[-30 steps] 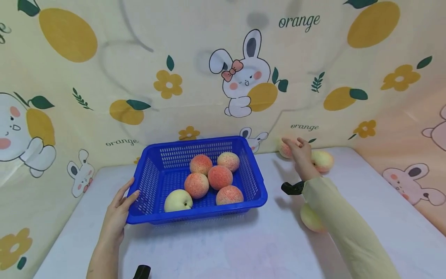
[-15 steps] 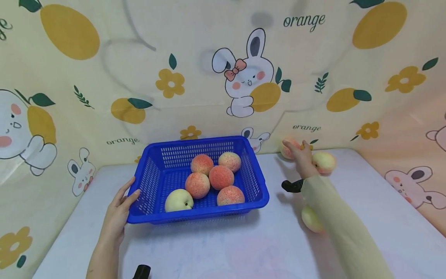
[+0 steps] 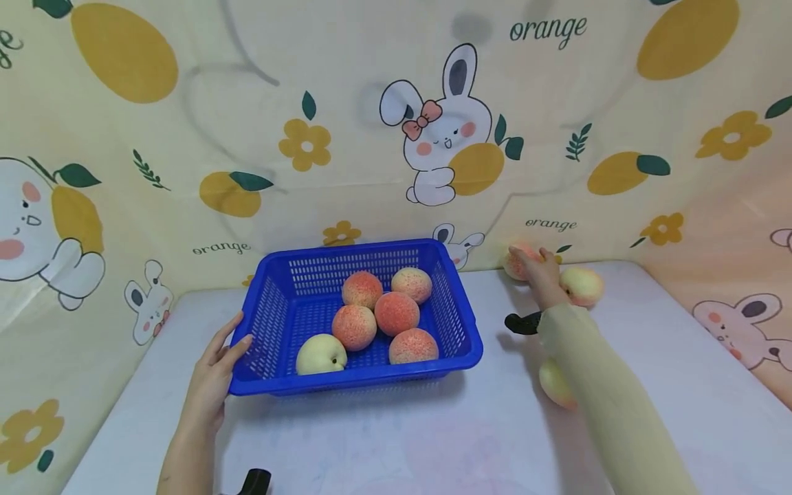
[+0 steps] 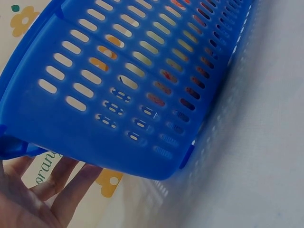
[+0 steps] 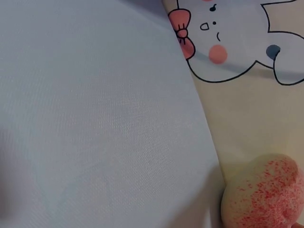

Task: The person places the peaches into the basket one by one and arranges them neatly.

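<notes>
A blue plastic basket [image 3: 355, 381] stands on the table with several peaches [image 3: 397, 313] in it, most reddish and one pale yellow [image 3: 321, 354]. My left hand [image 3: 213, 368] grips the basket's left rim, thumb over the top; its fingers [image 4: 71, 190] show beside the basket's end wall in the left wrist view. At the back right, my right hand [image 3: 542, 275] holds a red-speckled peach [image 3: 515, 263] close to the backdrop, fingers and thumb at its sides. That peach [image 5: 263, 197] fills the lower right corner of the right wrist view, where the hand is almost wholly out of frame.
Right beside the right hand lies a pale peach [image 3: 583, 286]. Another yellowish peach [image 3: 555, 385] is nearer the front, partly covered by the right sleeve [image 3: 609, 392]. A printed cloth backdrop [image 3: 346, 151] rises behind the white table [image 3: 371, 447].
The head view has shifted slightly. My right fingers have settled closer around the back peach. The left hand and the basket have stayed in place.
</notes>
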`<move>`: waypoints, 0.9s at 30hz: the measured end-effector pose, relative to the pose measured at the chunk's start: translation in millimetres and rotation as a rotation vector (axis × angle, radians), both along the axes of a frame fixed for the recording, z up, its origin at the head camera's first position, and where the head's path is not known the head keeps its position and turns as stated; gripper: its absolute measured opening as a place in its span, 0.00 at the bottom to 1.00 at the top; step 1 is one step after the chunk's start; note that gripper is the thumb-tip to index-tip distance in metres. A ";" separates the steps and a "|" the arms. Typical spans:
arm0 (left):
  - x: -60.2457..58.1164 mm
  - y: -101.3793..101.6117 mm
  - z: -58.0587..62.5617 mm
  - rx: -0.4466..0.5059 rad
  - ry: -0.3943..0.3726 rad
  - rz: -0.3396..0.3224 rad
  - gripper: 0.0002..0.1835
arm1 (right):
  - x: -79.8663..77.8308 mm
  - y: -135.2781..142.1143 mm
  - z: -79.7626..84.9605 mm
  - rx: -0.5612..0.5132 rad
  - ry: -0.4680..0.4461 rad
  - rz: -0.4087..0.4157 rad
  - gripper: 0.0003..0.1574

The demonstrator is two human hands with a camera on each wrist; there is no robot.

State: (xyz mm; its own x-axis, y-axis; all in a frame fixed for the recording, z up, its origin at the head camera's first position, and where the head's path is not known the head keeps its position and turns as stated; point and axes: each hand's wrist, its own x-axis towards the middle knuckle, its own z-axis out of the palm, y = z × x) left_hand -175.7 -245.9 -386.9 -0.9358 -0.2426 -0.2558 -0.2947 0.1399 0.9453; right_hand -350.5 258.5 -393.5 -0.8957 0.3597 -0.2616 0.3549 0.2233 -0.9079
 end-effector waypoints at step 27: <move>0.0 1.4 -1.3 -0.013 0.009 0.008 0.35 | -1.5 -10.3 -0.5 -0.117 0.012 -0.070 0.55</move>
State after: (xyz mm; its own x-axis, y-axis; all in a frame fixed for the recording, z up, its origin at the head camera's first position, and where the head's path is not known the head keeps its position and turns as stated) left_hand -175.7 -244.6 -388.2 -0.9360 -0.2531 -0.2444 -0.2877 0.1504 0.9459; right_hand -352.1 248.3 -394.0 -0.8728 0.3887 -0.2952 0.3551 0.0906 -0.9304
